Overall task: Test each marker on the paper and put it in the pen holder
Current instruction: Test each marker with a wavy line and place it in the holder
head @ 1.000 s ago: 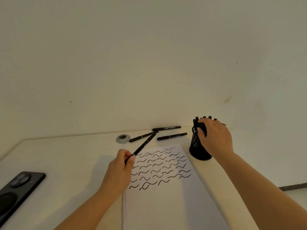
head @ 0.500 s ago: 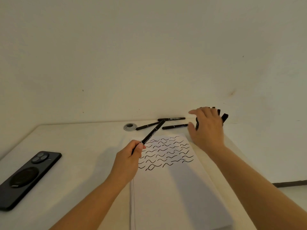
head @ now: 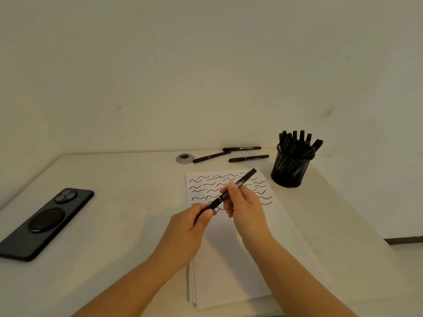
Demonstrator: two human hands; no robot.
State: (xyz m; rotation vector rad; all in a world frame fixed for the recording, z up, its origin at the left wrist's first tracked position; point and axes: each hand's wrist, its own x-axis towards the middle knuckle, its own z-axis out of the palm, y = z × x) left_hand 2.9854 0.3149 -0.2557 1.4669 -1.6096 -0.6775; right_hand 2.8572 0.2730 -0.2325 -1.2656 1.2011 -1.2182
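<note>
A: Hands?
B: Together over the paper point(head: 231, 259). Left hand point(head: 187, 227) gripping the near end of a black marker point(head: 226, 195) between thumb and curled fingers. Right hand point(head: 245, 207) pinching the same marker at mid-barrel.

A: Attitude of the marker?
B: Tilted, far end raised toward the upper right, above the rows of wavy black test strokes point(head: 206, 185). Held clear of the sheet. Capped or uncapped: impossible to tell.

A: Position of the paper?
B: On the white table point(head: 119, 225), a thin stack, long side running away from the viewer. Strokes confined to the far part; near part blank.

A: Pen holder?
B: Black mesh pen holder point(head: 290, 170), upright, just beyond the far right corner of the paper, apart from both hands. Filled with a cluster of black markers point(head: 297, 143), leaning at mixed angles.

A: Loose markers?
B: Three lying flat near the wall, beyond the paper: left marker point(head: 211, 156), rear marker point(head: 241, 148), right marker point(head: 248, 158). Left one ending just beside a round grey grommet point(head: 184, 158).

A: Elsewhere?
B: Black phone point(head: 45, 223), face down, at the left of the table, well apart from the paper.
</note>
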